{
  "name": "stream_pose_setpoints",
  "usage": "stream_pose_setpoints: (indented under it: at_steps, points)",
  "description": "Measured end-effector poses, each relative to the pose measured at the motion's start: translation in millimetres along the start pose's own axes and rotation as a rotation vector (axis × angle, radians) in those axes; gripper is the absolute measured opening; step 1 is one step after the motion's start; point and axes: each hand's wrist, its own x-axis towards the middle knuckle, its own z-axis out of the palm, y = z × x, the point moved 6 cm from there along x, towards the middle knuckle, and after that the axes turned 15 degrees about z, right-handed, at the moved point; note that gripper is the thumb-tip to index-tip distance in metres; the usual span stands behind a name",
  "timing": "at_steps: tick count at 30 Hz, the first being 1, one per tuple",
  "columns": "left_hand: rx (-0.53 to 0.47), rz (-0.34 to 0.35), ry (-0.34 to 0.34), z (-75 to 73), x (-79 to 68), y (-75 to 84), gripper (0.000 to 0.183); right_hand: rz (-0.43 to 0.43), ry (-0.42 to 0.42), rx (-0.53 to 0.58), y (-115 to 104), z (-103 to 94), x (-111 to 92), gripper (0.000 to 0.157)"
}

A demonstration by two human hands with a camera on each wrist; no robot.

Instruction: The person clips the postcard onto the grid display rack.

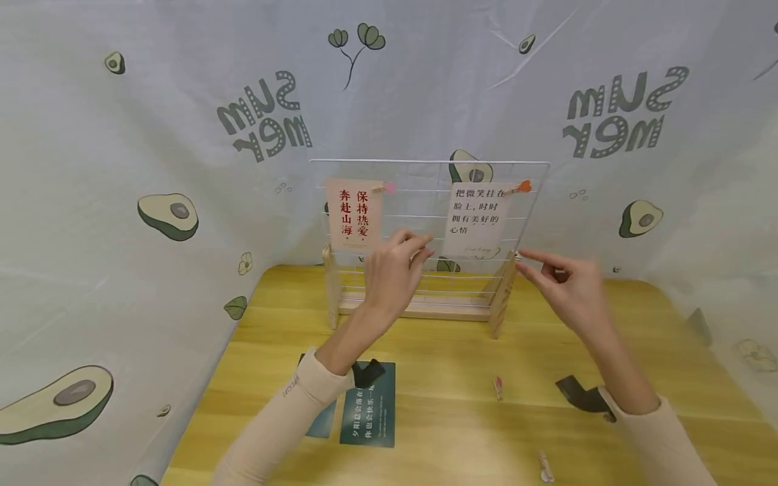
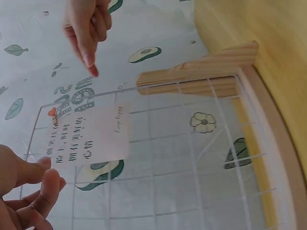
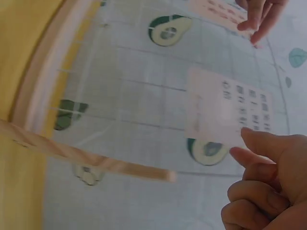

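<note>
A white wire grid (image 1: 419,162) stands upright in a wooden base (image 1: 416,309). On its right side hangs a white card with black writing (image 1: 471,223), under a clothespin with an orange heart (image 1: 521,187). A pink card with red writing (image 1: 354,226) hangs on the left, with a pink-topped clothespin (image 1: 386,188) at its upper corner. My left hand (image 1: 395,270) is in front of the grid between both cards, thumb and forefinger nearly together with nothing seen between them. Beside the right wooden post, my right hand (image 1: 565,287) has thumb and forefinger apart; no held thing shows between them (image 3: 268,177).
Dark teal cards (image 1: 379,405) lie on the yellow wood-grain table (image 1: 444,418), partly behind the left sleeve. Two more clothespins lie at right, one with a red-pink top (image 1: 498,388) and a pale one (image 1: 545,466). An avocado-print cloth (image 1: 419,81) hangs behind the grid.
</note>
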Motion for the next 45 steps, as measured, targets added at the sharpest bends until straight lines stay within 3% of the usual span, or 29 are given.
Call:
stream_pose_setpoints:
  at_steps: [4,8,11,14,21,25,32,40,45]
  points:
    - [-0.036,-0.104,-0.138,3.0,-42.0,-12.8,0.018,0.161,-0.127,-0.019,53,24.3,-28,0.033]
    - [-0.128,-0.242,-0.288,9.9,-87.0,-34.8,0.02,0.362,-0.346,-0.029,100,46.2,-52,0.046]
    - [-0.166,-0.339,-0.363,11.7,-118.1,-52.7,0.023,0.443,-0.487,-0.029,123,57.9,-64,0.049]
    - [-0.143,-0.401,-0.437,10.9,-144.6,-67.5,0.025,0.436,-0.559,-0.032,137,65.1,-68,0.045]
    - [-0.15,-0.466,-0.608,9.3,-192.1,-88.4,0.036,0.286,-0.697,-0.067,154,78.3,-71,0.034]
    - [-0.156,-0.466,-0.679,5.6,-206.4,-92.0,0.046,0.271,-0.765,-0.046,158,84.3,-73,0.037]
    - [-0.179,-0.452,-0.736,6.4,-220.7,-86.6,0.049,0.22,-0.835,0.005,154,89.9,-75,0.034]
    - [-0.199,-0.389,-0.732,19.6,-222.7,-80.6,0.044,0.12,-0.921,0.109,150,98.5,-80,0.019]
    - [-0.25,-0.365,-0.702,30.4,-222.2,-78.3,0.042,0.18,-0.93,0.112,154,103.3,-81,0.015]
